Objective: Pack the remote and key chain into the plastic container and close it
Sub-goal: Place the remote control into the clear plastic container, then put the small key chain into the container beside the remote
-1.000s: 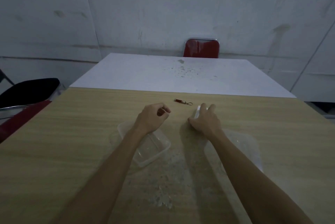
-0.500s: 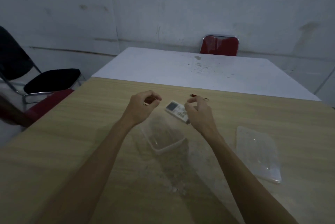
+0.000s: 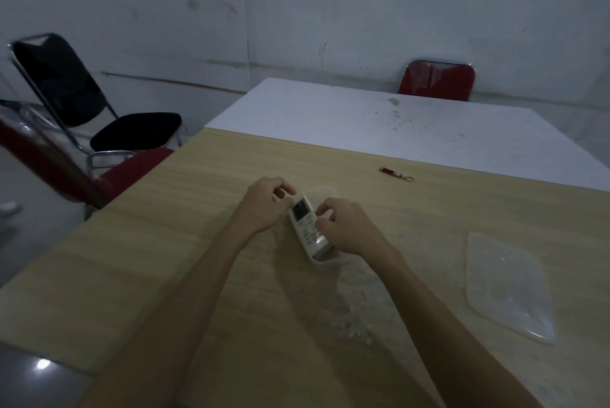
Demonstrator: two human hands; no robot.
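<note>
A white remote [image 3: 308, 227] with a small screen lies lengthwise in the clear plastic container [image 3: 321, 192] at the middle of the wooden table [image 3: 198, 242]. My left hand [image 3: 264, 208] pinches the remote's far end at its left edge. My right hand [image 3: 346, 229] grips its right side, fingers curled over the buttons. The red key chain [image 3: 395, 174] with a metal ring lies on the table beyond the container, to the right. The clear lid [image 3: 505, 285] lies flat at the right.
A white table [image 3: 396, 130] butts against the wooden one at the far side, with a red chair [image 3: 437, 80] behind it. A black chair [image 3: 82, 104] and a red chair [image 3: 82, 176] stand left of the table. Pale scuffs mark the wood between my forearms.
My right hand lifted the remote off the table, carried it left and lowered it into the container. My left hand closed in on its far end. The view swung left.
</note>
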